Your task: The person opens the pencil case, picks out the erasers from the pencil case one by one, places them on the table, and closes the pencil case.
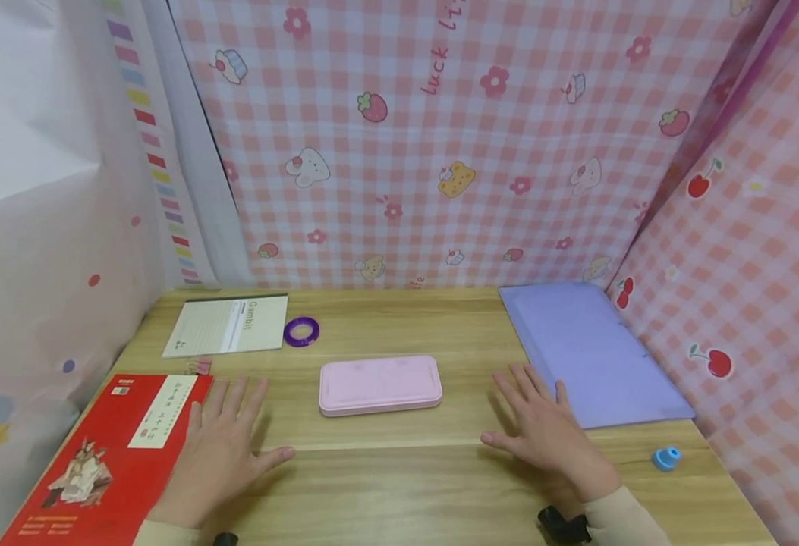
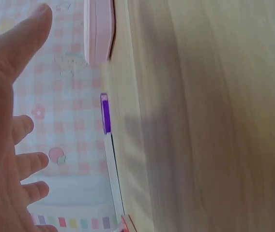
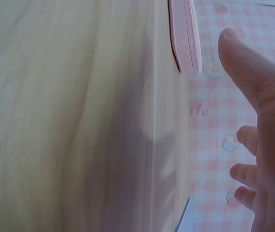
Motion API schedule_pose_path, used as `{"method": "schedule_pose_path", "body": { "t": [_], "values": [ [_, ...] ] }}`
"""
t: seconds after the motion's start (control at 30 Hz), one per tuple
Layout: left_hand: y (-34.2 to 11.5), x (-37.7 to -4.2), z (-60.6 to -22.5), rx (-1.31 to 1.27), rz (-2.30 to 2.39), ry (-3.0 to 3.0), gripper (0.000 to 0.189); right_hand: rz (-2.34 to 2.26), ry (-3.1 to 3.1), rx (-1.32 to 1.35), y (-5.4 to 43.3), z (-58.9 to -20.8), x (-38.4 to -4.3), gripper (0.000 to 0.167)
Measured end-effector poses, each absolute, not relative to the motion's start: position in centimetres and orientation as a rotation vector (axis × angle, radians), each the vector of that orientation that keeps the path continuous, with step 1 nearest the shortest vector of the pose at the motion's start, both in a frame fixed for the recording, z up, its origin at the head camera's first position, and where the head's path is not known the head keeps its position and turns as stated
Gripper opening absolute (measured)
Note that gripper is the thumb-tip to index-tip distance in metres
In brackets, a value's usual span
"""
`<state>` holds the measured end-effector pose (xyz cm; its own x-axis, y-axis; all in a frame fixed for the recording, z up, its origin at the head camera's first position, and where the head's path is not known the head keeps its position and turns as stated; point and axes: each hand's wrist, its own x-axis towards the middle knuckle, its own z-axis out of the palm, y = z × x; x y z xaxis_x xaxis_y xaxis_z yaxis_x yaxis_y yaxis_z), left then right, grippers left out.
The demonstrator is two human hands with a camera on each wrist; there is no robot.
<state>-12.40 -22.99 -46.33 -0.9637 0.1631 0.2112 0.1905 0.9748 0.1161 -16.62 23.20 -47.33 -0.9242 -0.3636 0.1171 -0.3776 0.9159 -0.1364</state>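
Note:
Both hands hover palm down over the wooden table with fingers spread and nothing held. In the head view the left hand point(image 1: 221, 447) is beside a red book point(image 1: 126, 470) and partly overlaps its right edge. The right hand point(image 1: 545, 425) is near the lower left edge of a lavender folder point(image 1: 590, 349). Between the hands, a little farther back, lies a closed pink pencil case point(image 1: 380, 385). Its end also shows at the top of the left wrist view, above a purple tape roll point(image 2: 105, 113). Each wrist view shows a thumb and fingertips raised off the tabletop.
Back left lies a notepad point(image 1: 224, 326) marked Gambit, with the tape roll at its right. A pink binder clip point(image 1: 202, 367) sits between notepad and red book. A small blue stopper-like piece point(image 1: 665, 458) is near the right edge. Patterned cloth walls point(image 1: 413, 152) enclose the table point(image 1: 385, 485).

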Motion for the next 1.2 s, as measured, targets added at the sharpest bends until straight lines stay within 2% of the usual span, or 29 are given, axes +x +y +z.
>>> {"method": "schedule_pose_path", "body": {
  "t": [0.23, 0.57, 0.87, 1.2],
  "values": [
    [-20.7, -14.4, -46.5, -0.466, -0.219, -2.877, 0.107, 0.222, -2.933, 0.738, 20.3, -47.2, -17.8, 0.096],
    [-16.0, -19.5, -47.4, -0.724, -0.250, -2.890, 0.107, 0.201, -2.906, 0.987, 14.7, -46.8, -21.5, 0.093],
    [-14.5, -22.3, -48.2, -0.816, -0.218, -3.006, 0.107, 0.116, -2.922, 1.138, 11.4, -47.7, -24.1, 0.093],
    [-13.9, -23.5, -49.1, -0.876, -0.156, -3.059, 0.109, 0.086, -2.939, 1.209, 10.5, -48.8, -25.1, 0.093]
  ]
}}
